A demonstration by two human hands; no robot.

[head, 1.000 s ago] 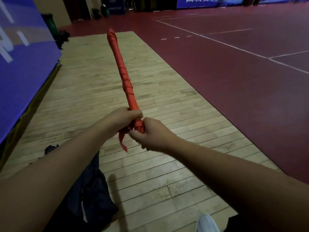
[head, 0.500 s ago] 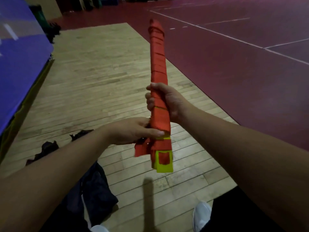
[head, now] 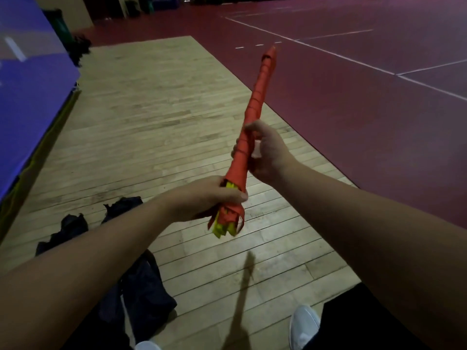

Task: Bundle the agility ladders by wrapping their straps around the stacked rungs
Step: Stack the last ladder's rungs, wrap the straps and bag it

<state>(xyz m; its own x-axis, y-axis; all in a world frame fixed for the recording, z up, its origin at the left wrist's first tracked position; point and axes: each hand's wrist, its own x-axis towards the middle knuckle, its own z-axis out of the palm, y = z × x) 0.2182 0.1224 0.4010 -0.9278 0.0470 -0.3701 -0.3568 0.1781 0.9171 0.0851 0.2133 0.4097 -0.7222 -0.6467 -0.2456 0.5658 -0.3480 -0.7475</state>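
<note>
**Head view: red bundle up in both hands**

Long red strap-wrapped bundle of flat yellow rungs (head: 256, 102), up in the air over the pale wooden plank floor (head: 151, 122), tip leaning away. Left hand (head: 207, 198) grip tight round the low end, right hand (head: 270, 155) grip tight round the middle. Probably light, stiff inside, soft and slippy outside. Best to hold by the loose strap ends (head: 227, 218).

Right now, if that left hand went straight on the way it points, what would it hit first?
The left hand grips the red bundle itself; beyond that, probably the right hand near its wrist, gripping higher up. Depth is unclear, so it might pass under.
</note>
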